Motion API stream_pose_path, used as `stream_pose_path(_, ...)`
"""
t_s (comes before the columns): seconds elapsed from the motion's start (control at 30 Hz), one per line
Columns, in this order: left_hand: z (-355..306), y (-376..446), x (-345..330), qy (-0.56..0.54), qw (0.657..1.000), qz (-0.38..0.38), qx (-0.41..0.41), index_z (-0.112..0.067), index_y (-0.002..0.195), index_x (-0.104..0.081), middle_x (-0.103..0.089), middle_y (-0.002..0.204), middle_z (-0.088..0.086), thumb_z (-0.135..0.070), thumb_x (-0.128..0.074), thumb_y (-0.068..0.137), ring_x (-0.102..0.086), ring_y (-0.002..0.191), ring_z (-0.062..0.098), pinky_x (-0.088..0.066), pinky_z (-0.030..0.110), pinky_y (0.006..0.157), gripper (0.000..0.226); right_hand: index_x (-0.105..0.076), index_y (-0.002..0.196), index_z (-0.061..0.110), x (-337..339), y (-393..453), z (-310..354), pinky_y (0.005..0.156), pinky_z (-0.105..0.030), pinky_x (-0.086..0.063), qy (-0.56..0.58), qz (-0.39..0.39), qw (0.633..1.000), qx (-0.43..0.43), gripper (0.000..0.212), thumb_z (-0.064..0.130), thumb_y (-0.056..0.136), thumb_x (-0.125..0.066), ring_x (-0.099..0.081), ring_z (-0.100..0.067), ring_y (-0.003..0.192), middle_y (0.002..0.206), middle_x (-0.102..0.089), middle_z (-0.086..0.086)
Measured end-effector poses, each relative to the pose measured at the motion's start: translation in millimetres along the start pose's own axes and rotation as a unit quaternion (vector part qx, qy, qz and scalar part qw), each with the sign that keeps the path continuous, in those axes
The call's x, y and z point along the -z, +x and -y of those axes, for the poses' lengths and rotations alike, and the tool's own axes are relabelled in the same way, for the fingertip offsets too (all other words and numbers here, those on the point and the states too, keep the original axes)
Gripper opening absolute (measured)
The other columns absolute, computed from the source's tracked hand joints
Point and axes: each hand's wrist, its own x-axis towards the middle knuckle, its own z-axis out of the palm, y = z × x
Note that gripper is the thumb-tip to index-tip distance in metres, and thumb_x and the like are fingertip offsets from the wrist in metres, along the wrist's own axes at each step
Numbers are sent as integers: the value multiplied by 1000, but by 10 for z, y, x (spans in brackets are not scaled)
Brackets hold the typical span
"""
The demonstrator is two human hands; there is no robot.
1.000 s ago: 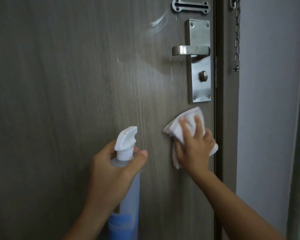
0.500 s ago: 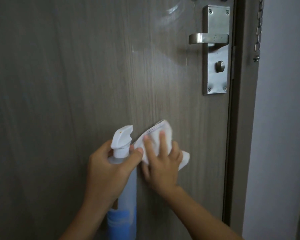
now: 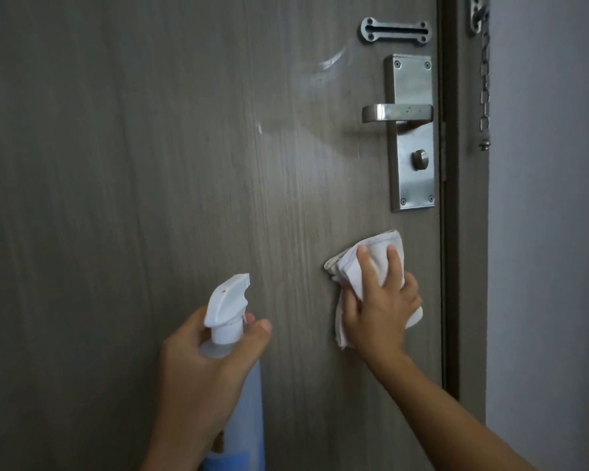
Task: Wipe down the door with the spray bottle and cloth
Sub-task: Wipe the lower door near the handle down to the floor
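A grey-brown wood-grain door (image 3: 150, 164) fills most of the view. My right hand (image 3: 381, 311) presses a folded white cloth (image 3: 351, 266) flat against the door, below the lock plate and near the door's right edge. My left hand (image 3: 204, 365) holds a clear spray bottle (image 3: 242, 396) by its neck, its white trigger head (image 3: 227, 300) pointing right and up toward the door. The bottle has a blue label at the bottom. Wet streaks shine on the door up by the handle.
A steel lever handle (image 3: 397, 113) sits on a tall lock plate (image 3: 410, 164) with a thumb turn. Above it is a chain-lock slot (image 3: 394, 30). A chain (image 3: 484, 79) hangs on the door frame (image 3: 466, 232). A pale wall (image 3: 541, 232) lies to the right.
My right hand slid the cloth left to the spray bottle half a second ago, then back right near the door's edge under the lock plate. The left hand kept hold of the bottle.
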Motion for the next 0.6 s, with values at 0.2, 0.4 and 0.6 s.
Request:
stream_pose_path(0.2, -62, 98, -8, 0, 1000, -7, -28, -17, 83, -77, -76, 74, -2, 0, -87, 67, -72, 68, 7, -51, 10, 56, 25, -48, 153, 32, -236, 23, 981, 94, -65, -38, 63, -49, 983, -164, 63, 45, 91, -44, -42, -51, 126, 163, -35, -15)
stream_pose_path(0.4, -221, 234, -116, -23, 999, -1, -45, -19, 84, -78, -77, 76, -4, -12, -93, 65, -71, 67, 2, -52, 12, 62, 26, -55, 151, 30, -169, -187, 566, 91, -55, -40, 8, 20, 975, 221, 64, 47, 89, -62, -47, -46, 119, 161, -40, -19)
stream_pose_path(0.6, -452, 446, -185, -19, 998, 7, -61, -23, 77, -75, -75, 73, -3, -16, -87, 72, -69, 65, 5, -51, 25, 63, 14, -48, 154, 32, 63, 497, 143, 85, -49, -42, -71, 25, 925, 373, 67, 55, 91, -56, -47, -41, 111, 160, -37, -19)
